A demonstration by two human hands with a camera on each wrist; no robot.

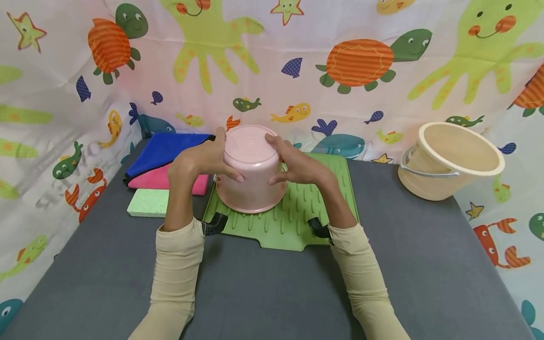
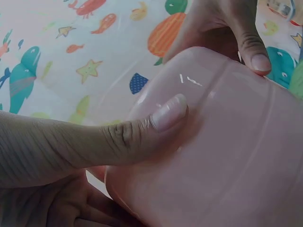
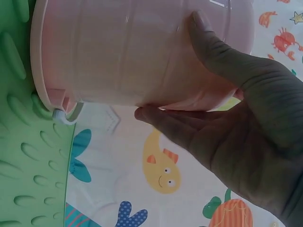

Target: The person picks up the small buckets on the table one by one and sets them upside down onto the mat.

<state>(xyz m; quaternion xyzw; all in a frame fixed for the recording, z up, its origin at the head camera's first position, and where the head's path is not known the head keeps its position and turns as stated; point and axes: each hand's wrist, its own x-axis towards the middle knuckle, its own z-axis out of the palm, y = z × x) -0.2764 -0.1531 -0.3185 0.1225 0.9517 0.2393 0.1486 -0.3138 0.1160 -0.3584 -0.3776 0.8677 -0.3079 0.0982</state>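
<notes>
A pink bucket (image 1: 255, 184) stands upside down on the green ridged drying mat (image 1: 293, 222), its base facing up and its rim at the mat. My left hand (image 1: 204, 158) grips the bucket's left side near the base; in the left wrist view its thumb lies along the pink wall. From the opposite side my right hand (image 1: 299, 163) holds the bucket, thumb in front and fingers behind, as the right wrist view shows. Beside the rim in that view is the end of the bucket's handle (image 3: 66, 116). The bucket's inside is hidden.
A cream bucket (image 1: 450, 156) with a grey handle stands upright at the right. Left of the mat lie a blue cloth (image 1: 165, 151), a pink cloth (image 1: 148, 178) and a pale green sponge (image 1: 148, 203). A printed curtain (image 1: 263, 61) hangs behind the grey table (image 1: 263, 293).
</notes>
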